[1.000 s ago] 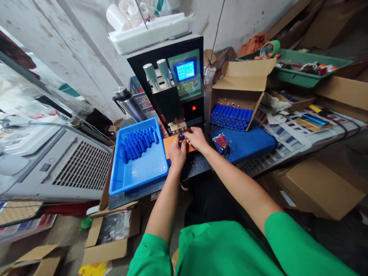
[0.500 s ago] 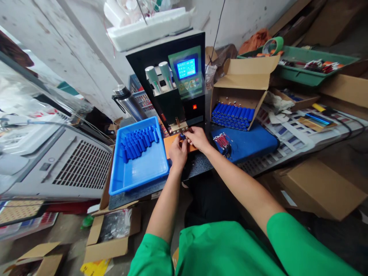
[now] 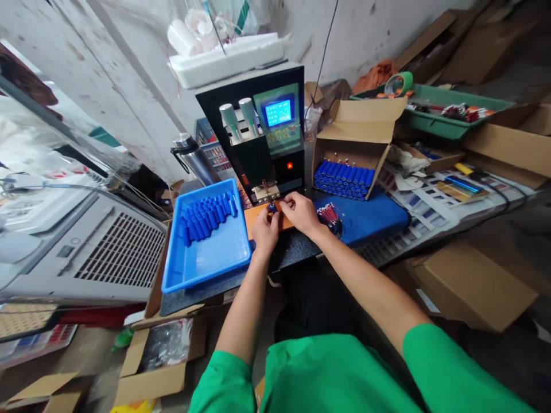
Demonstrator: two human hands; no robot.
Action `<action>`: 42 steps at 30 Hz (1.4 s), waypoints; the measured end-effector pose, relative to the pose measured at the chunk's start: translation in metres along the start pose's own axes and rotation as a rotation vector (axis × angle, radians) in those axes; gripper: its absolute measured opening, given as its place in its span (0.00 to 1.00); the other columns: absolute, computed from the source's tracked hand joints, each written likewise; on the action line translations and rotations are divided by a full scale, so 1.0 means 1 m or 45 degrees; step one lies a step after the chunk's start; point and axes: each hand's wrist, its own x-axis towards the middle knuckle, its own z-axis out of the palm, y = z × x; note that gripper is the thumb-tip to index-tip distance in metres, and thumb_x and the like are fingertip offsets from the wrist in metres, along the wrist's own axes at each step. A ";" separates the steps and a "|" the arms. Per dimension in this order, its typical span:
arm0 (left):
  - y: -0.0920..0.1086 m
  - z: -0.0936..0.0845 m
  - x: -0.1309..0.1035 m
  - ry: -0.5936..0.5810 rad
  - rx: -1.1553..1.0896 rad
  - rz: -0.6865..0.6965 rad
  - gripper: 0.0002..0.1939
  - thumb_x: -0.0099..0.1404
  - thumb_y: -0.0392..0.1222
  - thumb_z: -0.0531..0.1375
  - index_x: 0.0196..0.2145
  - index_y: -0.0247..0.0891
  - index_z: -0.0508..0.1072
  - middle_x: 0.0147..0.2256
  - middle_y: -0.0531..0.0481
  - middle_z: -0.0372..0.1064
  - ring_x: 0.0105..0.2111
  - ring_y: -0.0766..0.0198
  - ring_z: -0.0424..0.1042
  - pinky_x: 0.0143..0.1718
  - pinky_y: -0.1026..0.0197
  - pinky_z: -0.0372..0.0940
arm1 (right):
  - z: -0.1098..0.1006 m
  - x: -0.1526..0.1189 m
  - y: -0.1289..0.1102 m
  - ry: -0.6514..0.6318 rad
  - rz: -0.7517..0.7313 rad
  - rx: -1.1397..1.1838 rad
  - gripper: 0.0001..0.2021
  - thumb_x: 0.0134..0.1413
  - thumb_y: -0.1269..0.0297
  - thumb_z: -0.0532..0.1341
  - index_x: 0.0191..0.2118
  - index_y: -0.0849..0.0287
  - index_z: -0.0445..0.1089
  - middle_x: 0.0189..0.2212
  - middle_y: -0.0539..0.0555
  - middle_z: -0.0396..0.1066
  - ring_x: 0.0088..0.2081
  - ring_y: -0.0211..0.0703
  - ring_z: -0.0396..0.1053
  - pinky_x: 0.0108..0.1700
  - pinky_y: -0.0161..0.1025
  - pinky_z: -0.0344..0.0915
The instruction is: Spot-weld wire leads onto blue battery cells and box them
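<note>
My left hand (image 3: 264,229) is closed around a blue cylindrical battery cell (image 3: 272,207), whose end faces the electrode pins (image 3: 267,188) of a black spot welder (image 3: 293,178). Just right of the cell, the thumb and fingertips of my right hand (image 3: 301,212) are pinched together; what is between them is too small to make out. Both hands are over an orange block (image 3: 253,217) at the foot of the welder. To the left, a blue tray (image 3: 202,269) holds many blue cells (image 3: 204,217).
An open cardboard box (image 3: 359,117) of stacked blue cells (image 3: 344,176) stands at the right. Red-and-white wire leads (image 3: 329,215) lie before it on a blue surface (image 3: 370,215). Behind the tray is a metal flask (image 3: 196,158). A green tray (image 3: 447,123) sits farther right.
My right hand has drawn slightly right, away from the cell, so more of the cell shows. My left hand stays at the cell. The view has shifted a little.
</note>
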 end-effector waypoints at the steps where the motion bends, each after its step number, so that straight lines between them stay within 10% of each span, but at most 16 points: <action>1: 0.000 -0.001 0.000 -0.012 0.004 -0.002 0.11 0.67 0.45 0.59 0.43 0.40 0.77 0.30 0.50 0.72 0.29 0.62 0.68 0.32 0.62 0.57 | -0.005 -0.002 -0.003 0.036 -0.081 -0.125 0.06 0.59 0.63 0.61 0.38 0.59 0.74 0.37 0.59 0.75 0.41 0.50 0.71 0.47 0.44 0.67; 8: -0.004 -0.002 -0.003 -0.108 0.027 0.103 0.15 0.68 0.44 0.57 0.49 0.38 0.75 0.33 0.48 0.74 0.30 0.63 0.70 0.33 0.62 0.61 | -0.018 -0.005 -0.012 -0.041 -0.505 -0.524 0.12 0.60 0.63 0.61 0.46 0.61 0.77 0.50 0.63 0.74 0.60 0.58 0.61 0.67 0.56 0.49; 17: -0.008 -0.004 0.000 -0.121 0.065 0.218 0.20 0.68 0.45 0.56 0.55 0.38 0.74 0.41 0.44 0.78 0.36 0.59 0.75 0.39 0.59 0.67 | -0.016 0.001 -0.024 -0.381 -0.383 -0.603 0.12 0.65 0.63 0.58 0.39 0.61 0.78 0.36 0.58 0.79 0.42 0.48 0.72 0.58 0.49 0.57; 23: -0.001 -0.004 0.001 -0.048 0.110 0.122 0.18 0.67 0.50 0.59 0.50 0.40 0.77 0.34 0.49 0.78 0.32 0.60 0.75 0.37 0.60 0.65 | -0.042 0.025 0.006 0.012 -0.227 -0.459 0.13 0.67 0.61 0.58 0.39 0.57 0.80 0.35 0.55 0.80 0.38 0.46 0.75 0.46 0.39 0.64; 28: -0.001 -0.004 0.001 -0.009 0.203 0.142 0.14 0.67 0.49 0.59 0.44 0.41 0.79 0.35 0.50 0.79 0.35 0.59 0.76 0.37 0.59 0.64 | -0.074 0.076 0.052 0.386 -0.227 -0.656 0.16 0.66 0.61 0.58 0.50 0.63 0.78 0.46 0.64 0.79 0.50 0.54 0.74 0.57 0.47 0.63; 42: -0.007 -0.001 0.000 0.065 0.311 0.227 0.13 0.69 0.50 0.58 0.42 0.42 0.79 0.35 0.49 0.80 0.37 0.56 0.77 0.37 0.58 0.62 | -0.046 0.120 0.116 0.348 -0.195 -0.899 0.12 0.65 0.65 0.58 0.46 0.63 0.77 0.46 0.64 0.78 0.56 0.57 0.66 0.70 0.60 0.46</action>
